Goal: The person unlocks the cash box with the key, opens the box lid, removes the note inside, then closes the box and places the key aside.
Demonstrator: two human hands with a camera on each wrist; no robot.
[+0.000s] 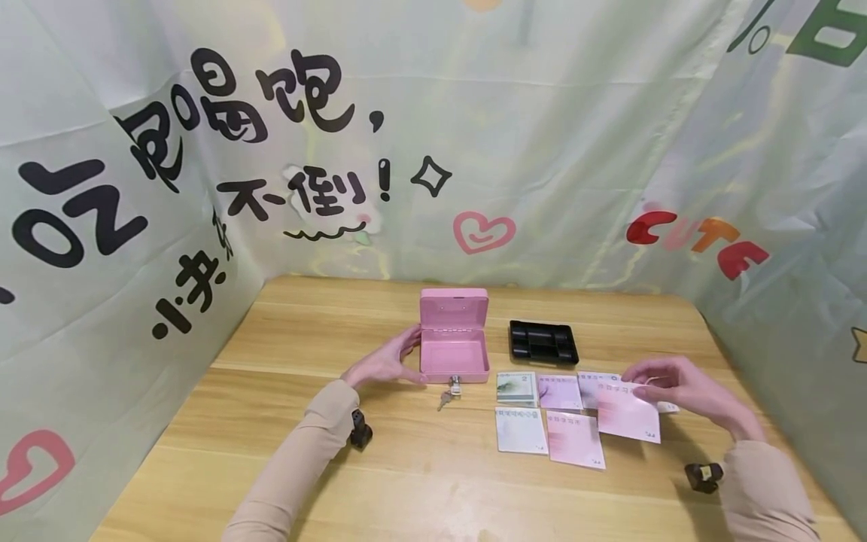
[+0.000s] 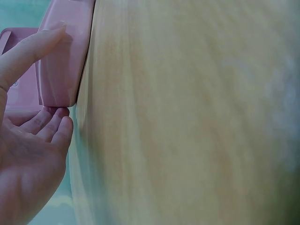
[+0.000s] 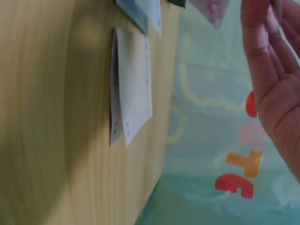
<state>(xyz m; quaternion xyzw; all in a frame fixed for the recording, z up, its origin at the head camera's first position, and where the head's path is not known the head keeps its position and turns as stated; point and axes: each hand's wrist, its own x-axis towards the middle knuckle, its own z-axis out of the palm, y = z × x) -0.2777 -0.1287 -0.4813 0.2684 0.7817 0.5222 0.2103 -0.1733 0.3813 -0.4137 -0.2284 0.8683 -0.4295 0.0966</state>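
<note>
A pink cash box (image 1: 454, 371) stands with its lid raised. My left hand (image 1: 387, 360) rests at its left side, thumb at the front corner. In the left wrist view the thumb (image 2: 40, 44) lies along the box's front wall and the fingertips touch its side. My right hand (image 1: 677, 384) pinches a pink banknote (image 1: 628, 412) by its upper edge, above other notes on the table. In the right wrist view only a corner of the held note (image 3: 213, 9) shows. Below it a pale folded note (image 3: 135, 79) stands slightly spread.
Green (image 1: 516, 388), purple (image 1: 559, 392), pale (image 1: 521, 430) and pink (image 1: 576, 438) notes lie in two rows. A black compartment tray (image 1: 543, 343) sits behind them. At the box's front are a padlock (image 1: 455, 388) and keys (image 1: 444, 400). Printed curtains (image 1: 555, 188) enclose the table.
</note>
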